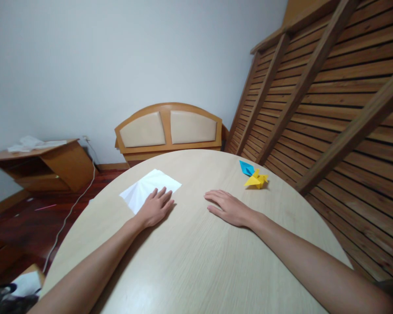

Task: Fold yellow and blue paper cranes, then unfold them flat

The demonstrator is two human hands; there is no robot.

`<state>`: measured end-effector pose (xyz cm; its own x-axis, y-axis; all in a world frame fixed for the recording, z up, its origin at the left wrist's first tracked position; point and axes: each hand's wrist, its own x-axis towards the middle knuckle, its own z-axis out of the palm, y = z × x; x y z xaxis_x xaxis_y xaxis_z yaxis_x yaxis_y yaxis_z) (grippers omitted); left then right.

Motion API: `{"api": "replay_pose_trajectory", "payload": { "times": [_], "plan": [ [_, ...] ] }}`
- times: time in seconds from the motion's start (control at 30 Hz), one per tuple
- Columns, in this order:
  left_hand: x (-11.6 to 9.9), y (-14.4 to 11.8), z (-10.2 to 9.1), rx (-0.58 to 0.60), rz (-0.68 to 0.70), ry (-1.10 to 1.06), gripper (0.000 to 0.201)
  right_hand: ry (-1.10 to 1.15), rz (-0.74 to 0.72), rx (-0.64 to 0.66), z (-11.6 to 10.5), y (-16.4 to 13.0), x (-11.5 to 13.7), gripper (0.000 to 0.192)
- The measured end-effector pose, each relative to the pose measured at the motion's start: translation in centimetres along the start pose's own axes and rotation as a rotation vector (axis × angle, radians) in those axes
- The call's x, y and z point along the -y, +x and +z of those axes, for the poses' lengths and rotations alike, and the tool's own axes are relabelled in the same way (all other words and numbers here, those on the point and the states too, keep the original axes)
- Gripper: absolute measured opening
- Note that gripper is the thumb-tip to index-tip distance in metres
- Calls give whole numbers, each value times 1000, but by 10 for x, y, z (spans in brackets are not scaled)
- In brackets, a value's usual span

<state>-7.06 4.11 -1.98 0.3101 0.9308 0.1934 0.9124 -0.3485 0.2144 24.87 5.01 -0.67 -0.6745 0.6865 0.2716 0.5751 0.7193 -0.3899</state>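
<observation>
A white sheet of paper (149, 188) lay flat on the pale wooden counter (196, 261), left of the frame's centre; it sat like a diamond, one corner aimed at the far rim, its long diagonal running from lower left to upper right; faint creases fanned across it. The left hand (155, 207) rested palm down on the sheet's near corner, fingers spread flat and pointing up the frame, grasping nothing. The right hand (227, 208) lay flat on bare wood just right of centre, fingers together and pointing toward the left of the frame, open and empty, apart from the paper.

Toward the upper right of the counter sat a folded yellow paper figure (256, 180) with a blue paper figure (246, 168) touching it behind; both stood well apart from the right hand.

The counter was round and light-grained; its far rim curved across the middle of the frame, with open wood between the hands and all along the near side. Beyond the rim stood a padded wooden headboard (168, 128) against a grey wall; a slatted wooden frame (330, 100) leaned at the right; a low wooden shelf (42, 163) stood at the left over dark floorboards, a white cable (74, 207) trailing beside it.
</observation>
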Motion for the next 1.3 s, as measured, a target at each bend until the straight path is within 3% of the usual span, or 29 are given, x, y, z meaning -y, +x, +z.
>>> {"api": "replay_pose_trajectory", "payload": {
  "times": [0.13, 0.23, 0.37, 0.57, 0.63, 0.7, 0.77, 0.83, 0.97, 1.13, 1.3],
  "plan": [
    [-45, -14, -11, 166, 275, -157, 52, 21, 18, -144, -5, 2, 2, 39],
    [-75, -24, -22, 283, 424, -255, 56, 49, -23, -160, -8, 2, 6, 36],
    [-101, -37, -30, 448, 521, -323, 62, 60, -105, -39, -4, 3, 11, 38],
    [-119, -44, -36, 502, 590, -491, 48, 73, -117, 145, 3, -2, 10, 48],
    [-118, -39, -33, 442, 590, -535, 40, 64, -137, 162, 3, -3, 9, 46],
    [-111, -31, -25, 262, 531, -483, 38, 56, -174, 156, 2, -1, 10, 43],
    [-99, -23, -13, 86, 420, -345, 39, 46, -201, 142, 1, 4, 11, 39],
    [-86, -17, -1, -2, 246, -228, 42, 39, -198, 127, 2, 11, 13, 36],
    [-69, -10, 13, 65, 168, -88, 56, 20, -129, 166, 8, 22, 13, 50],
    [-58, 6, 7, 167, 122, -1, 70, -39, -8, 267, 15, 33, 7, 79],
    [-51, 26, 4, 296, 49, 52, 78, -69, 13, 257, 21, 45, 3, 94]
  ]
}}
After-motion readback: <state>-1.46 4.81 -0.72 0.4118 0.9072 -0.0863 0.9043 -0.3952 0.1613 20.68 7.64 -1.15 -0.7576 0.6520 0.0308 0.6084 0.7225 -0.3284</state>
